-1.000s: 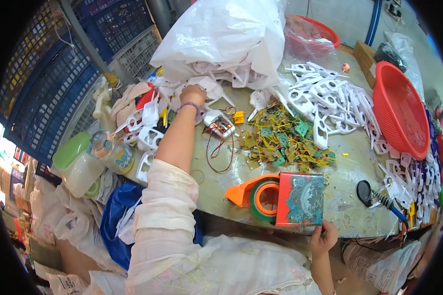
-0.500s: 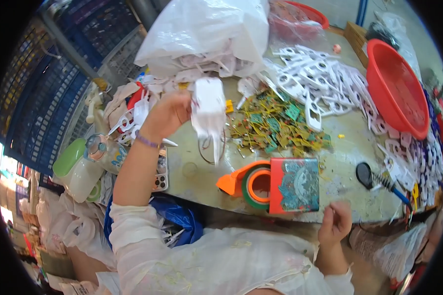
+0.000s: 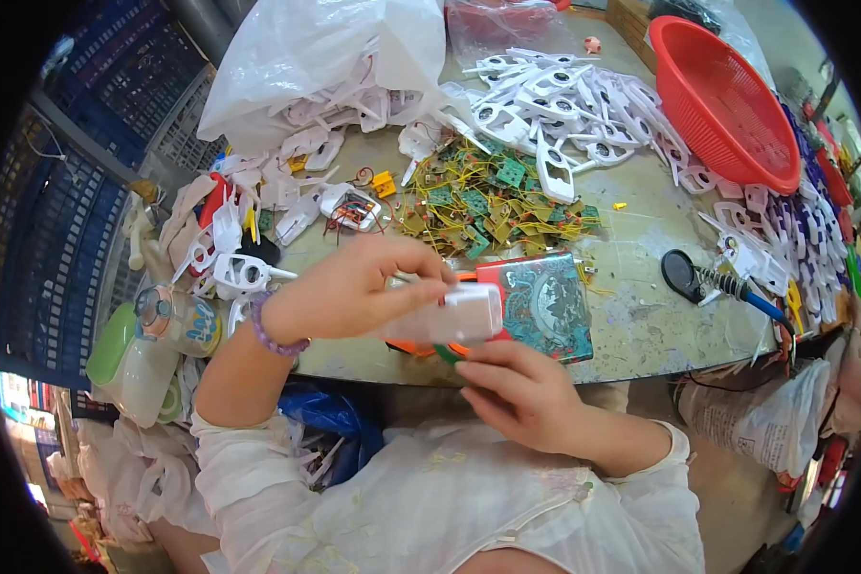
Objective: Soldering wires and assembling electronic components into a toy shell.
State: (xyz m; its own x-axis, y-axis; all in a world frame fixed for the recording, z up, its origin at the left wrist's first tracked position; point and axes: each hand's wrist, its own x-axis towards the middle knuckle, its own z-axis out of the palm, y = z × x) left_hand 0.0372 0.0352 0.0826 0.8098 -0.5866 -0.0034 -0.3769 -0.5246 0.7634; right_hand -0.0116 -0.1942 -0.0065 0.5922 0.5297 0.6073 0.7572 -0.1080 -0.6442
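Note:
My left hand (image 3: 368,287), a beaded bracelet at its wrist, grips a white plastic housing (image 3: 474,314) that is partly smeared by motion. Just below the housing is my right hand (image 3: 526,392), its fingers loosely bent and apart, with nothing visible in them; whether they touch the housing I cannot tell. Behind both hands lies an orange tape dispenser (image 3: 409,347), mostly covered. Beside it sits a red box with a teal patterned top (image 3: 547,306). Beyond the left hand, an opened white housing (image 3: 352,206) shows wires inside.
Green circuit boards with yellow wires (image 3: 497,201) are heaped mid-table. White plastic frames (image 3: 555,115) pile up behind them. A large white bag (image 3: 325,57) stands at the back left, a red basket (image 3: 727,105) at the right. A blue-handled soldering iron (image 3: 761,304) rests in its stand.
My left hand has brought the white housing down and toward me, turning it sideways. My right hand has risen leftward to meet it. The view has shifted, exposing the opened housing with wires.

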